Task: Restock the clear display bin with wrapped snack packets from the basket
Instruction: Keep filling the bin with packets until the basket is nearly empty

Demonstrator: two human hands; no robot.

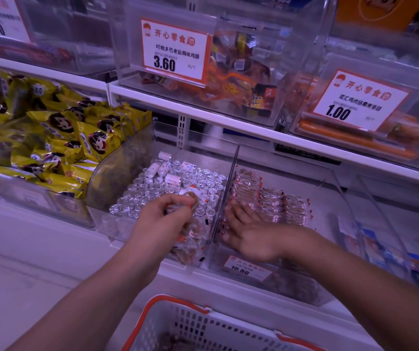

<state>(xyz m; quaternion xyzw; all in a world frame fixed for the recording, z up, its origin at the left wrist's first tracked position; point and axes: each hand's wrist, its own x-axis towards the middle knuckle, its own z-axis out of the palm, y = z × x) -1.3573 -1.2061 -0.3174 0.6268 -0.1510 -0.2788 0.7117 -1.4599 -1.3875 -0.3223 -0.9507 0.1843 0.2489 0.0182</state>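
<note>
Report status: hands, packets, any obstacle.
Left hand grips packets. Right hand flat in bin, on packet rows. Nothing blocks.

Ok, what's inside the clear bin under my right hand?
Rows of clear wrapped snack packets with red-and-white ends, stacked in the clear plastic bin. The flat right hand covers the nearest ones; the bin's front is hidden.
</note>
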